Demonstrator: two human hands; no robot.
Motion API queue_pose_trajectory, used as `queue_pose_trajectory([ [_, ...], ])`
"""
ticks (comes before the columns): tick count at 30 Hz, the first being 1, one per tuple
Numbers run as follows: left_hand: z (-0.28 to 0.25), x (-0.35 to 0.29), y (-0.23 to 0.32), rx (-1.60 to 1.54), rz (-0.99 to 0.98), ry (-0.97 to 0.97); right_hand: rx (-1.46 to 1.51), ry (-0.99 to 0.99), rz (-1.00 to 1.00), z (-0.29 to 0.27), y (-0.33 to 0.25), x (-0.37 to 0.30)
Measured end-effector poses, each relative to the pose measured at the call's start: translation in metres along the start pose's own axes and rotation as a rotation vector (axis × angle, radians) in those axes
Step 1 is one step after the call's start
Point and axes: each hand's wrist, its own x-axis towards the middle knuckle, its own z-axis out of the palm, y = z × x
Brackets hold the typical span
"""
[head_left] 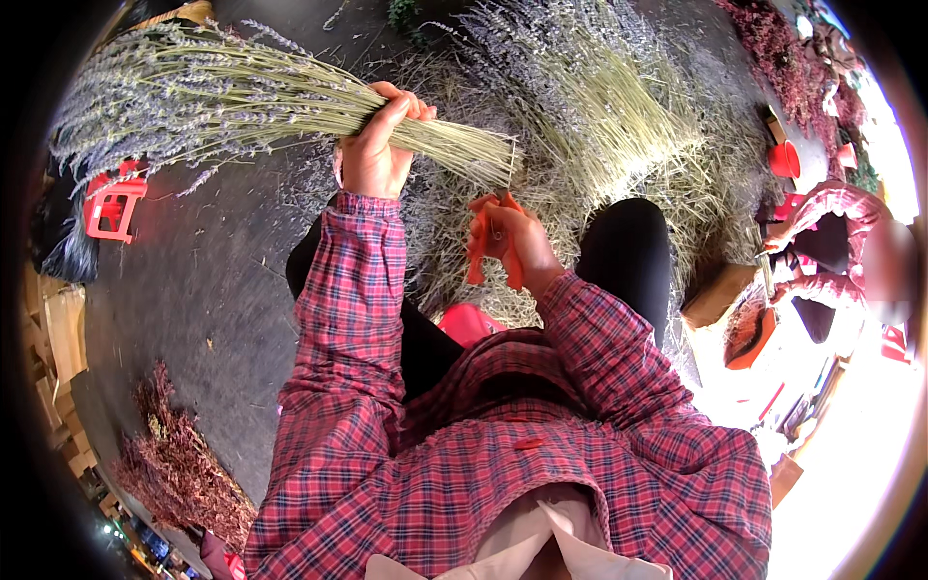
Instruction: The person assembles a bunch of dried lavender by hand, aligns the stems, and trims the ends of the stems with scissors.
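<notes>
My left hand [383,145] is closed around the stems of a thick bunch of dried lavender [261,97]. The bunch lies sideways in the air, its purple flower heads out to the left and its stem ends to the right of the fist. Below those stem ends, my right hand [514,240] is wrapped round orange-handled pruning shears [477,265]. The shears point up toward the stem ends; their blades are too small to make out clearly. Beyond both hands, a large heap of loose lavender [609,106] lies on the floor.
Cut stems litter the dark floor [222,300] around my knees. A red plastic stool [116,205] stands at the left, and dried reddish flowers [179,454] lie lower left. On the right, another person [841,232] works beside a cardboard box [720,295].
</notes>
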Motion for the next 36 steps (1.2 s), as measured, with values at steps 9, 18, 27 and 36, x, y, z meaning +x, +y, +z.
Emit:
queue_pose_trajectory([
  [9,-0.002,-0.002,0.003,-0.065,0.041,0.074,-0.138,0.096,-0.075,-0.01,0.003,0.003],
  [18,-0.034,0.009,0.044,-0.253,0.261,0.208,-0.267,-0.092,-0.149,0.006,-0.001,-0.011],
  [27,-0.038,0.007,0.042,-0.413,0.21,0.178,-0.24,-0.27,0.039,0.006,0.014,-0.008],
  [36,-0.012,-0.003,0.028,-0.283,0.113,0.052,-0.133,-0.193,-0.035,0.007,0.001,-0.01],
])
